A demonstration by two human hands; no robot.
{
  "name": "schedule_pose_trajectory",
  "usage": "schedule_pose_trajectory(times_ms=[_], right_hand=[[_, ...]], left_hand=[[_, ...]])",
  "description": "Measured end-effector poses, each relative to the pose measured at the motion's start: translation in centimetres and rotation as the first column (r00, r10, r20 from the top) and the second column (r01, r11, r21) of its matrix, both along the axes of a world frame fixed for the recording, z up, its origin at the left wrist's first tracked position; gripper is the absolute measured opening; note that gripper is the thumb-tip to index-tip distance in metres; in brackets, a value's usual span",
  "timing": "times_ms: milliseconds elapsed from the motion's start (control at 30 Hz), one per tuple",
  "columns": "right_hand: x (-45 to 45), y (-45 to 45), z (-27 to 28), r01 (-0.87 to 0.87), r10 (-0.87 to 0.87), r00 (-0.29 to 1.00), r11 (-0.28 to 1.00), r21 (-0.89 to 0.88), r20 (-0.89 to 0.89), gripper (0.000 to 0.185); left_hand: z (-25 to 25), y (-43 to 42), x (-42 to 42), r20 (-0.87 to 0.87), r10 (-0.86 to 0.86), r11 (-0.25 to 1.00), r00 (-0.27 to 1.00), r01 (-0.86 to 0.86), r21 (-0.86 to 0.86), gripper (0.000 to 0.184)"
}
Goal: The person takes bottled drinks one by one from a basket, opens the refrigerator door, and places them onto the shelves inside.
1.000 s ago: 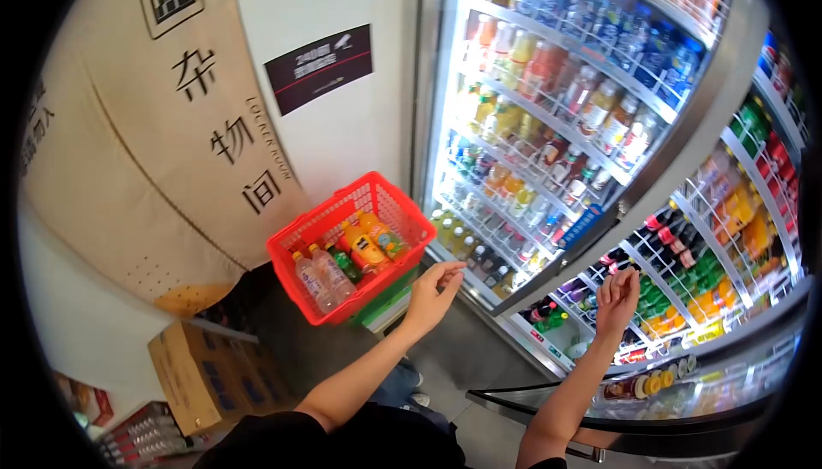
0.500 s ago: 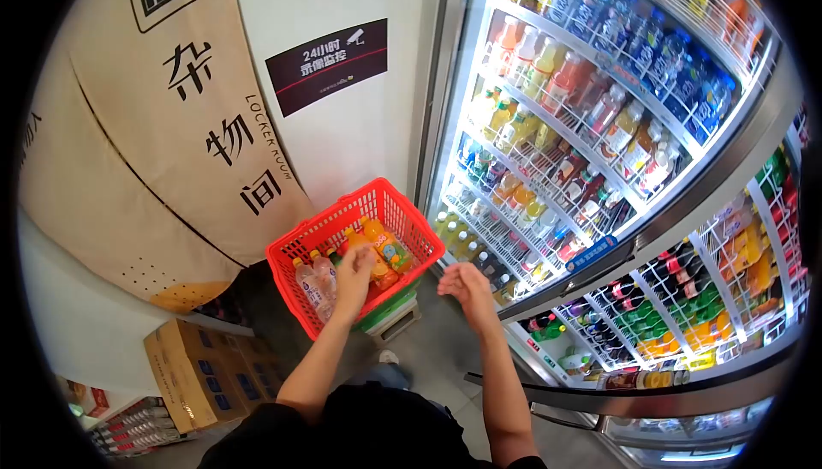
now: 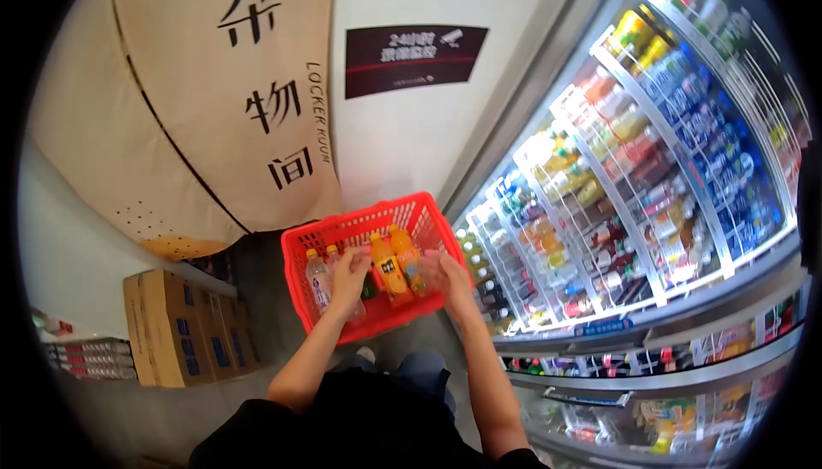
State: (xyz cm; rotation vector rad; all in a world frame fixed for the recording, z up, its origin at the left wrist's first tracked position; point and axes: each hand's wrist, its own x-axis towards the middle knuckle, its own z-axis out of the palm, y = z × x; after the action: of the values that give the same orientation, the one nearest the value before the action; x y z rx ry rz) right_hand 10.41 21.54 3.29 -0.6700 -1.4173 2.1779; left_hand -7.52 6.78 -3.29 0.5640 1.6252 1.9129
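A red plastic shopping basket [image 3: 295, 276] holds several drink bottles. My left hand [image 3: 348, 280] is over its left half, fingers slightly bent and apart, nothing visible in them. Just left of that hand are clear bottles [image 3: 318, 276] with yellow caps, partly hidden by it. An orange-yellow bottle [image 3: 390, 270] lies between my hands, beside another orange bottle [image 3: 405, 248]. My right hand [image 3: 451, 282] is at the basket's right side, fingers stretched inward and smeared by motion. It is close to the second orange bottle; contact cannot be told.
A lit drinks fridge [image 3: 599, 325] with shelves of bottles stands on the right. Cardboard boxes [image 3: 175, 332] are on the floor at left. A beige curtain [image 3: 197, 126] hangs behind, next to a wall with a dark sign [image 3: 415, 59].
My right hand has moved from outside the basket, near the fridge, to the basket's right side. My left hand has shifted toward the basket's left half. The view has turned.
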Motion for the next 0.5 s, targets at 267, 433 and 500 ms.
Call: schedule_pose_trajectory(times_ms=[267,433,500], right_hand=[[-7.9,3.3,-5.9,-0.175,0.184,0.967,0.982,-0.068,0.176,0.049],[-10.2,5.4,-12.7,-0.339,0.266,0.837,0.938,0.071,0.478,0.041],[-10.1,6.7,-19.5,-0.422,0.298,0.82,0.891,0.166,0.489,0.031]], left_hand=[[-4.5,-1.3,-3.1,0.015,0.229,0.962,0.973,-0.224,-0.158,0.025],[-8.5,1.1,-2.0,0.133,0.152,0.929,0.979,-0.096,-0.357,0.036],[-10.2,2.8,-1.1,0.329,0.143,0.909,0.934,0.008,-0.418,0.046]])
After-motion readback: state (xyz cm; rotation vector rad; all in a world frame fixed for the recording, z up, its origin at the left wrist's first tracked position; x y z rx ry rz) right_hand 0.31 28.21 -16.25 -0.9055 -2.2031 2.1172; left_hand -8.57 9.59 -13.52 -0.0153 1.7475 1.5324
